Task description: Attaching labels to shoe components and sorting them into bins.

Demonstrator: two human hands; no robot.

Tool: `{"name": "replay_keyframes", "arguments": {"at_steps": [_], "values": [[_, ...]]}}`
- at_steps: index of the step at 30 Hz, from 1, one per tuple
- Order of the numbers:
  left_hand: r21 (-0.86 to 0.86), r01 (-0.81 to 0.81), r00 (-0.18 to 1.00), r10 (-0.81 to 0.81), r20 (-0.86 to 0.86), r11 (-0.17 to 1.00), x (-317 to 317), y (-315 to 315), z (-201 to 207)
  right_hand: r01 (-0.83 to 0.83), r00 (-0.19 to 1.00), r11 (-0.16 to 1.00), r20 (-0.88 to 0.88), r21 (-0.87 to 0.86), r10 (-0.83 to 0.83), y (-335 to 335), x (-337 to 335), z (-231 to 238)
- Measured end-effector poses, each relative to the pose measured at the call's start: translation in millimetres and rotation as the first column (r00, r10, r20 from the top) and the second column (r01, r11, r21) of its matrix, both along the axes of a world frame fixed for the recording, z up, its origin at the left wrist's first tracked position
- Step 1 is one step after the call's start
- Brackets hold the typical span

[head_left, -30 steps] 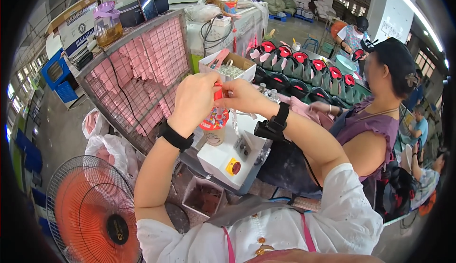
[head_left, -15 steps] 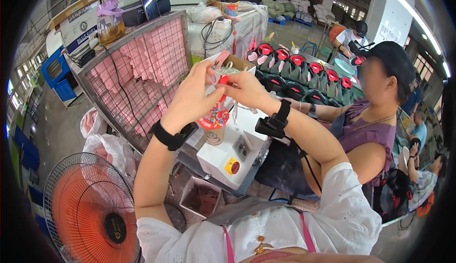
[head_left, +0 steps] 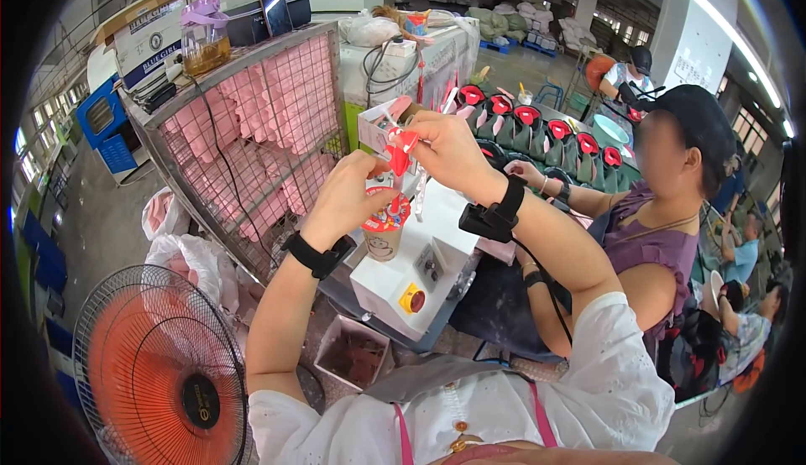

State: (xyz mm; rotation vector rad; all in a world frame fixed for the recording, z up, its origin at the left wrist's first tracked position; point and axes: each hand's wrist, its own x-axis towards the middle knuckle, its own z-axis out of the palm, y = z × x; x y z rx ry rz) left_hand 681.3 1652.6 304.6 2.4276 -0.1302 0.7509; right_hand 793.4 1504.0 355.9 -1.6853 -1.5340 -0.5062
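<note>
My right hand (head_left: 449,153) pinches a small red piece (head_left: 400,153), thin and folded-looking, above the white machine (head_left: 378,284). What kind of piece it is I cannot make out. Just left of it is my left hand (head_left: 346,198), thumb and index finger apart, with nothing seen between them. Its fingertips come close to the red piece; whether they touch I cannot tell. Below the hands, a tan cup (head_left: 383,242) with a colourful red lid stands by the machine. Behind my hands sits an open box (head_left: 369,129), partly covered by them.
A yellow-and-red switch (head_left: 411,299) is on the machine's front. A wire cage (head_left: 252,121) with pink pieces stands left, an orange fan (head_left: 159,373) lower left. Rows of dark shoe uppers (head_left: 529,121) lie beyond. At right sits a co-worker (head_left: 655,238), one hand near the uppers.
My hands have drawn apart. The left has dropped toward the cup lid and its thumb and finger have parted; the right keeps the red piece, which now shows more fully.
</note>
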Motion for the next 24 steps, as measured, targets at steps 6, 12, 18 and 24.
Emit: {"name": "replay_keyframes", "arguments": {"at_steps": [6,12,18,24], "values": [[-0.004,-0.076,0.997,0.076,-0.017,0.997,1.1,-4.3,-8.0,0.033,0.998,0.999,0.044,0.012,-0.033,-2.1,-3.2,1.4],[-0.009,-0.087,0.996,0.086,-0.013,0.996,0.9,-17.7,-8.1,0.039,0.992,0.989,0.116,0.145,-0.056,-2.4,-8.9,-2.9],[-0.093,-0.059,0.997,0.063,0.038,0.994,8.9,-21.6,-16.5,0.08,0.985,0.987,0.14,0.137,-0.099,-3.8,-4.5,-1.7],[-0.013,-0.127,0.992,0.127,0.005,0.992,9.8,-25.0,-16.6,0.051,0.986,0.994,0.151,0.093,-0.065,-6.8,-3.2,6.0]]}}
